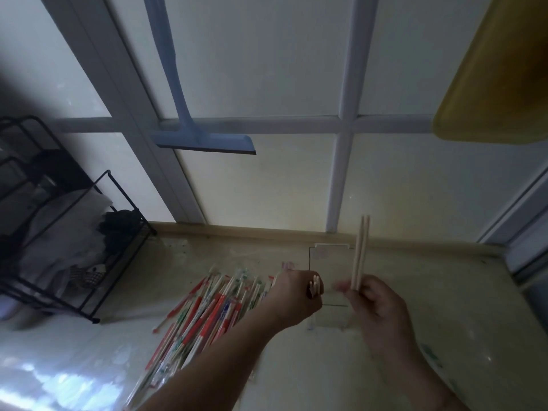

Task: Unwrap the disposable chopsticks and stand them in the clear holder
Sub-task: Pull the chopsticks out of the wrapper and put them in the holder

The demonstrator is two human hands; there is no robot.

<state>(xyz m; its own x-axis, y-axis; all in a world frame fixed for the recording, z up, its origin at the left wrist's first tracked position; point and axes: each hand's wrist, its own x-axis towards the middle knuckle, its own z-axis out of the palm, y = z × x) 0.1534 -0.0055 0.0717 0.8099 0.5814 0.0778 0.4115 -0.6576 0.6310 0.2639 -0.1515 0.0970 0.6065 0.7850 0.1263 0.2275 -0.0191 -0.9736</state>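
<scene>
A black wire rack (68,232) stands at the left of the table (444,292). Next comes a heap of wrapped chopsticks (204,310). The left hand (293,295) grips a few bare sticks – its fingers curled round them – just before the clear holder (329,256). The right hand (376,304) pinches an upright unwrapped pair (360,256).

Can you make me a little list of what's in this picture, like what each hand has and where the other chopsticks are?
left hand: grips short chopstick ends
right hand: holds a bare chopstick pair upright
clear holder: on the counter behind the hands, looks empty
wrapped chopsticks: pile on the counter, left of the hands
black wire rack: far left
blue squeegee: hanging on the window
</scene>
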